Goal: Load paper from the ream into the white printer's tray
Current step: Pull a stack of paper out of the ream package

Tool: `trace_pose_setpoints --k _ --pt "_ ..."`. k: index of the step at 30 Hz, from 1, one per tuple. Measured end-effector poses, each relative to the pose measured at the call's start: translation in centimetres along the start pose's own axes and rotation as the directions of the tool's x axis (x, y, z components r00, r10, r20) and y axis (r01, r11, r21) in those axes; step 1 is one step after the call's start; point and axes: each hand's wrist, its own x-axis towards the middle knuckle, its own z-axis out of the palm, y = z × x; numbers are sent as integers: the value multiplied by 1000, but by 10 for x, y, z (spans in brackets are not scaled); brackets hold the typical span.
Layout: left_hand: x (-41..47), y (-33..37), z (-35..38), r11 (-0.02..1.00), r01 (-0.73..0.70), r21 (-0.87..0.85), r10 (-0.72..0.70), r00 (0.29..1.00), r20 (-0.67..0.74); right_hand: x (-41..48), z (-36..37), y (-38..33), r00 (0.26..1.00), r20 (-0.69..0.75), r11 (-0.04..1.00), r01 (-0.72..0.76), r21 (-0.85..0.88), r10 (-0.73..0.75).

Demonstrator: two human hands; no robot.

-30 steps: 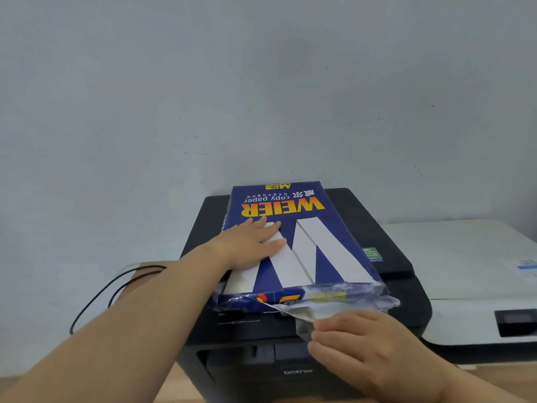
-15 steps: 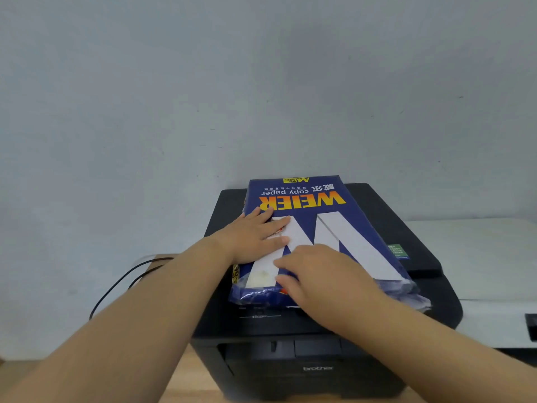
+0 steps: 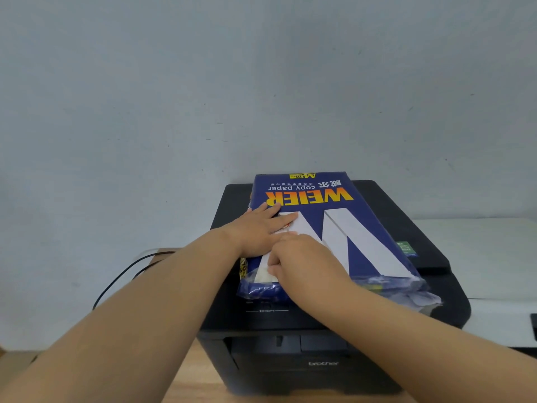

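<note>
Fingers of both hands rest on the ream, none gripping paper yet.

Left hand [image 3: 258,231] lies flat, fingers spread and released, on the ream's [image 3: 357,228] left half atop the black printer [image 3: 290,365]. Just beside it, touching, the right hand [image 3: 302,257] curls loosely near the ream's torn near end; whether it pinches wrapper I cannot tell. The ream's long axis runs from the printer's front edge to its back, open end toward the person, so sheets should draw out frontward, right hand nearer. The white printer [image 3: 479,257] sits at right, its tray unseen.
</note>
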Motion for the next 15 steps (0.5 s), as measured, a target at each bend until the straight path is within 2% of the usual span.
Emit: trace_pose_setpoints --k 7,10,13,15 --pt "-1 1 -1 999 -8 47 8 1000 7 3 3 -11 993 111 971 56 -234 -30" --pt "0 0 0 999 -4 46 4 1000 9 -3 -1 -18 993 122 967 30 -254 1" --pt "-1 1 0 1000 2 -26 -2 1000 -15 -22 6 -20 979 -133 954 110 -278 -152" --pt "-2 2 -1 997 13 -76 -15 1000 -19 -46 11 -23 912 -234 925 276 -262 -338"
